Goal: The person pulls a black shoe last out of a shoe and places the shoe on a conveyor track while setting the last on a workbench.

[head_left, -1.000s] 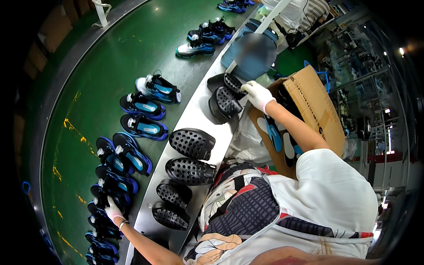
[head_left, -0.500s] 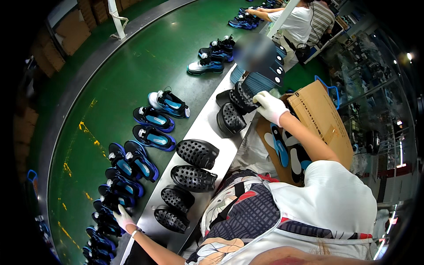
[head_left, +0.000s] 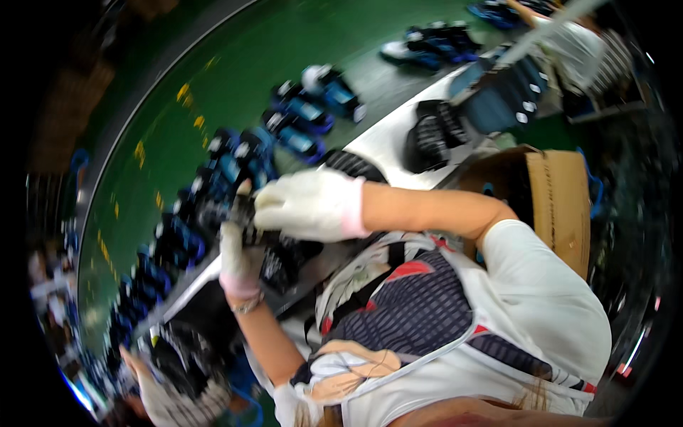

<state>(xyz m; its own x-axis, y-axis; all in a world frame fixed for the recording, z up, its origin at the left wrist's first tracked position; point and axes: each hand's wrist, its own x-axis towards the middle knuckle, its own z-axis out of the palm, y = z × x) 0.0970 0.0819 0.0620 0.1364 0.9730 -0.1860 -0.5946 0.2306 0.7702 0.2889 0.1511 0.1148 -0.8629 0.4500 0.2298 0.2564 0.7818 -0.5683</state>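
Observation:
Both my hands wear white gloves and meet in front of my body, over the left part of the metal bench. My left hand (head_left: 238, 260) is closed round a dark shoe (head_left: 244, 213), blurred by motion; its exact kind cannot be made out. From the right, my right hand (head_left: 309, 206) presses against the same shoe with its fingers together, hiding part of it. Just behind the right glove shows a black perforated clog (head_left: 356, 166). More black clogs (head_left: 281, 267) lie below the hands, partly covered. Another group of black clogs (head_left: 430, 139) rests farther right.
Dark blue sneakers (head_left: 302, 107) line the green surface (head_left: 242, 78) beyond the metal bench (head_left: 391, 132). Blue insoles (head_left: 498, 99) are stacked at the bench's far end. An open cardboard box (head_left: 558, 206) stands at right. Another person's hand (head_left: 146, 377) is at lower left; people work at upper right.
My right hand has left the far clogs and come left to my left hand. My left hand has moved from the sneaker row toward me with a dark shoe. The view has turned.

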